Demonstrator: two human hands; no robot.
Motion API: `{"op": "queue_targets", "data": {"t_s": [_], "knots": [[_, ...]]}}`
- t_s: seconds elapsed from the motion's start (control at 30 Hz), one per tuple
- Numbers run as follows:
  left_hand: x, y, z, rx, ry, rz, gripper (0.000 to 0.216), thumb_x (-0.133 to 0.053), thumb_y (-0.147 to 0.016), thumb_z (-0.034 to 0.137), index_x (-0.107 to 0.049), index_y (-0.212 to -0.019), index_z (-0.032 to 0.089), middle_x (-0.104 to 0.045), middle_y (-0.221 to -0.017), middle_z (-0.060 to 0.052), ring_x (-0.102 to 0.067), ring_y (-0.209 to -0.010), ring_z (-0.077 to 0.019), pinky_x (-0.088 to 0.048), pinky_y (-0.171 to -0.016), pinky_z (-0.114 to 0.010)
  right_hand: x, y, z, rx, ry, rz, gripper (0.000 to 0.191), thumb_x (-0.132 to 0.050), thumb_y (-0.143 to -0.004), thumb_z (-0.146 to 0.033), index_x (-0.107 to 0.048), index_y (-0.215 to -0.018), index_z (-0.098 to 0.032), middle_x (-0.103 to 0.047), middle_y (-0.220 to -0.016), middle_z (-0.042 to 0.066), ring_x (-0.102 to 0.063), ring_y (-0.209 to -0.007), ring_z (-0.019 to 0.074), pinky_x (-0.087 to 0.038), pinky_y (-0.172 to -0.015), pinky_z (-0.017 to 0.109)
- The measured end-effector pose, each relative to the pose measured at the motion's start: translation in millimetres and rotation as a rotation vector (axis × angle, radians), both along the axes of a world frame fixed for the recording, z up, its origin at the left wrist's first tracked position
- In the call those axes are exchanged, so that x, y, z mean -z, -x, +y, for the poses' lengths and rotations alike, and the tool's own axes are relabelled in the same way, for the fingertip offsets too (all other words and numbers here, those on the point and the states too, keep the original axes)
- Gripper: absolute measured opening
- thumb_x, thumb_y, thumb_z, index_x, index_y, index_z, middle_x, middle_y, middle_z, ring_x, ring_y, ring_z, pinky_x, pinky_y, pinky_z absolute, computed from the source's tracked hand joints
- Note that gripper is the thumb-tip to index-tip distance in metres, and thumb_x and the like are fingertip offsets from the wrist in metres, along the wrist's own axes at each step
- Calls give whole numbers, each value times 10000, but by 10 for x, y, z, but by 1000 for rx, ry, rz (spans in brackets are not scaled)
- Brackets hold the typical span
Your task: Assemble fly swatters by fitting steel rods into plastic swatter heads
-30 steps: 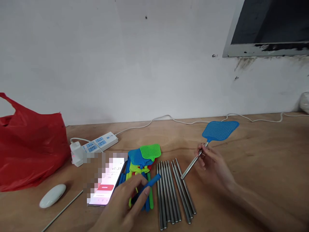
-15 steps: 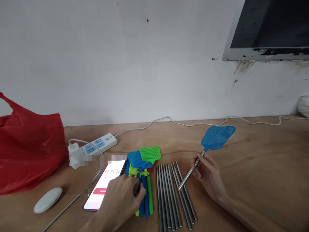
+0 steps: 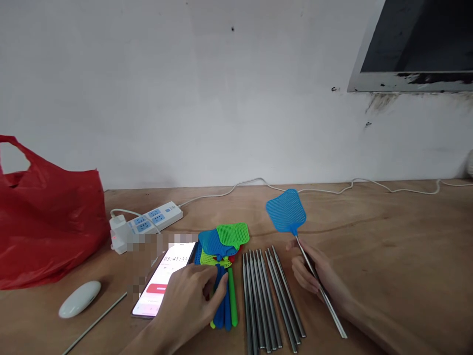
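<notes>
My right hand (image 3: 318,276) is closed around the thin metal shaft of a fly swatter (image 3: 286,211). Its blue perforated head points up, and the shaft slants down to the right past my palm. My left hand (image 3: 192,296) lies by a pile of fly swatter parts, curled over blue plastic handles (image 3: 223,305); its fingertips are hidden. A green handle (image 3: 232,301) lies alongside. Above these overlap a blue swatter head (image 3: 211,241) and a green one (image 3: 234,233), with yellow and red pieces underneath. Several metal rods (image 3: 260,301) lie side by side between my hands.
Partly behind my left wrist is a lit phone (image 3: 162,278) showing a timer. A white power strip (image 3: 155,217) with a plugged-in charger (image 3: 120,231) stands behind it. A red plastic bag (image 3: 51,217) and a white oval object (image 3: 80,299) are at the left. A cable (image 3: 314,190) runs along the wall.
The fly swatter in my right hand has turned: its head has swung left and its shaft end now points down to the right. My left hand stays by the handles. The view has shifted slightly.
</notes>
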State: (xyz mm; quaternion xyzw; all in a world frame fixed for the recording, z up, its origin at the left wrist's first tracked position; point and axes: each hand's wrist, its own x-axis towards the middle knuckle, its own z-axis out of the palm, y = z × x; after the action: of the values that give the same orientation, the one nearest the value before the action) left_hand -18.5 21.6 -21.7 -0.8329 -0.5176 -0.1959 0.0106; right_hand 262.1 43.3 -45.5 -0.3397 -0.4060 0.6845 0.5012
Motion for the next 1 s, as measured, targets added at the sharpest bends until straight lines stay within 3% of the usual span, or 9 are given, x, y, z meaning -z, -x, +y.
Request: {"op": "queue_targets", "data": {"t_s": [0.1,0.2,0.33,0.43,0.6,0.77,0.87,0.93,1.0], "knots": [[-17,17,10,65,-135,-167,280,-453,-965,314,-460,-703,213,-561,-643,10,-543,-550,-158,-348,-534,-263,27,-49,34,-396,117,130,409,-592,-846,-631,-502,-815,-233,-314,-286,-159,-77,-220,60,-144,-249,170],[-23,27,21,85,-175,-306,97,-466,-968,284,-526,-1021,229,-615,-851,-24,-600,-723,-200,-437,-600,-280,17,-66,20,-603,176,192,393,-560,-882,-597,-465,-757,-237,-344,-291,-152,-108,-201,64,-188,-233,155],[-5,26,36,79,-73,-448,362,-456,-983,263,-420,-1343,275,-607,-1051,-58,-604,-863,-214,-516,-706,-319,-10,-23,-69,-757,226,216,401,-555,-898,-548,-452,-685,-223,-381,-298,-136,-151,-193,60,-206,-225,154],[16,30,46,151,-28,-523,487,-465,-975,227,-345,-1439,311,-577,-1210,-83,-598,-972,-226,-533,-781,-349,-29,39,-150,-809,242,220,422,-551,-894,-516,-428,-620,-219,-375,-287,-123,-160,-183,54,-179,-216,169],[72,67,63,304,-41,-511,483,-430,-929,107,-521,-1336,351,-524,-1305,-78,-552,-1142,-261,-501,-896,-403,-58,128,-249,-829,211,94,425,-511,-903,-484,-397,-588,-222,-325,-276,-125,-170,-192,47,-152,-261,191],[63,76,69,305,-59,-610,183,-501,-963,194,-655,-1013,279,-542,-1287,-75,-569,-1082,-250,-495,-853,-374,-93,159,-325,-823,174,-13,463,-508,-901,-521,-393,-563,-227,-320,-281,-119,-185,-202,53,-150,-271,205],[5,46,33,328,45,-668,183,-513,-983,327,-619,-875,225,-653,-1018,-73,-621,-898,-224,-512,-741,-328,-153,149,-358,-770,140,-147,485,-535,-879,-548,-401,-542,-226,-317,-296,-119,-185,-218,49,-166,-280,208],[-28,17,-3,281,174,-716,280,-530,-976,398,-560,-772,208,-617,-741,-18,-612,-669,-169,-503,-589,-264,-186,133,-361,-728,117,-265,493,-544,-865,-565,-406,-533,-226,-322,-308,-119,-194,-233,46,-179,-293,207],[-47,-18,-33,214,380,-814,355,-517,-974,464,-473,-729,211,-543,-586,36,-565,-468,-118,-445,-418,-202,-196,121,-353,-705,77,-349,507,-534,-859,-594,-410,-530,-229,-329,-319,-116,-202,-243,45,-171,-291,209]]}}
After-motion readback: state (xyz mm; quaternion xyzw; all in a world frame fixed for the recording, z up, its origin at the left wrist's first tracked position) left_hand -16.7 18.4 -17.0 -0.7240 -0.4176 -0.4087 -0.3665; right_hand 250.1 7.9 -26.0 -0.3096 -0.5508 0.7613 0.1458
